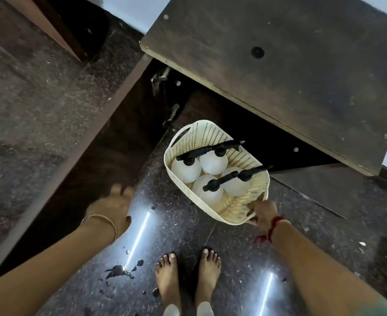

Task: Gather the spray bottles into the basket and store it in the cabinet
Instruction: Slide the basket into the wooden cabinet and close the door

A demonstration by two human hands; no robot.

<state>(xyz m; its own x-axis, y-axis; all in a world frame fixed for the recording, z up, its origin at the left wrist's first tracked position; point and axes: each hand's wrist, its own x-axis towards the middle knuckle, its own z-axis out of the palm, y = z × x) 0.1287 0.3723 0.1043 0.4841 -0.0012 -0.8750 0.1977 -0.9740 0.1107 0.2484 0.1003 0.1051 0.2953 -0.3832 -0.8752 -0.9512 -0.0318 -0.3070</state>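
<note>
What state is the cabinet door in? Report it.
Open. The cabinet door is swung out wide, exposing the dark interior behind the basket held in the right hand.

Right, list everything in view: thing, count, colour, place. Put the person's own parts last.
basket: one, cream, perforated, held above the floor in front of the open cabinet.
spray bottles: four, white with black spray heads, upright inside the basket.
cabinet door: one, dark brown, swung open, upper right.
cabinet interior: one, dark, beyond the basket.
hinges: two, metal, on the cabinet's inner edge.
countertop: one, speckled grey-brown, left.
floor: dark speckled, glossy, with two light reflections.
spilled drops: several, dark, on the floor by the left arm.
bangle: one, gold, left wrist.
thread: one, red, right wrist.
feet: two, bare, bottom centre.
left hand: empty, open, near the counter edge.
right hand: gripping the basket's near rim.
</note>
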